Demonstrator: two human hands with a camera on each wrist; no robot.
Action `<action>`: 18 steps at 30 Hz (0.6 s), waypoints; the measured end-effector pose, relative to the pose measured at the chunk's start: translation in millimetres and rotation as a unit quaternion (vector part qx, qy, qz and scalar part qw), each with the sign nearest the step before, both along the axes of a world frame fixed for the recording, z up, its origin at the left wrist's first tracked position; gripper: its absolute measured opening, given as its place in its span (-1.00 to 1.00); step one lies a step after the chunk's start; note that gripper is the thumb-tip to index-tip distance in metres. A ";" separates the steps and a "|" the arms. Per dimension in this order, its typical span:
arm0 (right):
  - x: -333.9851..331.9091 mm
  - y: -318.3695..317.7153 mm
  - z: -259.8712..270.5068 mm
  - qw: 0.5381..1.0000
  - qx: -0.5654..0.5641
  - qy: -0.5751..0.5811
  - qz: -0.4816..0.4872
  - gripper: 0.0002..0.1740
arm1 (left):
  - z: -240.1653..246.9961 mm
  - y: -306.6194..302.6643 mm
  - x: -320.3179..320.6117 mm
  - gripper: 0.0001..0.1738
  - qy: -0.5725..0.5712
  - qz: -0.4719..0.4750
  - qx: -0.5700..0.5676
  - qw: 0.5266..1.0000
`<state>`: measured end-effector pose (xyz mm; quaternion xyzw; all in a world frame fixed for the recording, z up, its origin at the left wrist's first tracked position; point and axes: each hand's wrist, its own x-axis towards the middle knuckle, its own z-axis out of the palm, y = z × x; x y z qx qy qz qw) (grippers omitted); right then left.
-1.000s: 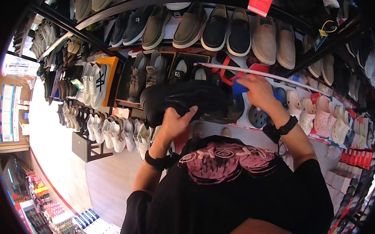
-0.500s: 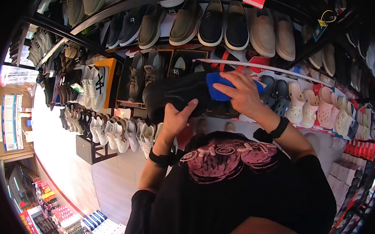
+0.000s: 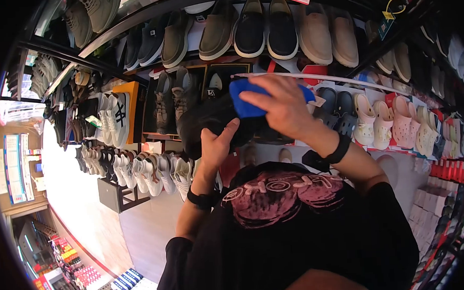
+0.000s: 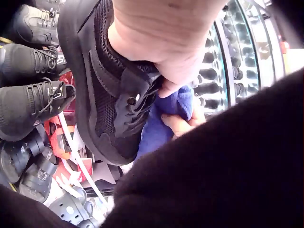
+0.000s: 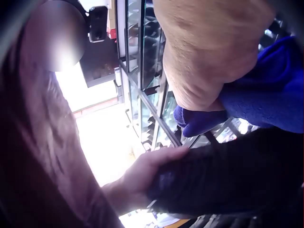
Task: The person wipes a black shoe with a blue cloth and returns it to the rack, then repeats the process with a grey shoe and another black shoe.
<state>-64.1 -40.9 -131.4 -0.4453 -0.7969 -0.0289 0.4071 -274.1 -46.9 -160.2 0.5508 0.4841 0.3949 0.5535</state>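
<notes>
A black lace-up sneaker point(image 3: 202, 120) is held up in front of the chest by my left hand point(image 3: 217, 146), its thumb on the near side. In the left wrist view the sneaker point(image 4: 111, 95) shows mesh panels, dark laces and a thick sole, with that hand at its opening and some fingers hidden. My right hand point(image 3: 285, 108) grips a blue cloth point(image 3: 246, 99) that overlaps the sneaker's right part. Seen from the right wrist, the cloth point(image 5: 266, 102) bunches under the palm, close above the dark sneaker.
A shelf of slip-on shoes point(image 3: 249, 26) runs above the hands. Boxed brown shoes point(image 3: 164, 101) sit behind the sneaker, clogs point(image 3: 367, 117) to the right and white sneakers point(image 3: 149, 173) to the left. A pale pole point(image 3: 333, 76) crosses behind the right hand.
My right hand has brought the blue cloth leftward from beyond the sneaker's right end onto it, then farther left along it. My left hand keeps its hold on the sneaker. The head view has shifted slightly.
</notes>
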 end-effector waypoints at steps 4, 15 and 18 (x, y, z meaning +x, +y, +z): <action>-21.0 -13.5 -6.5 0.999 -0.003 -0.029 0.022 -0.53 | -0.8 -0.4 -2.4 -0.77 -0.038 -0.006 0.007 0.999; 78.6 -18.7 -65.7 0.962 -0.210 -0.087 -0.148 -0.37 | 22.5 -4.5 -9.5 -0.72 -0.114 0.120 -0.086 0.983; 56.2 -6.4 -23.1 0.986 -0.108 -0.015 -0.129 -0.36 | 25.2 -5.4 -6.2 -0.72 -0.122 0.110 -0.103 0.981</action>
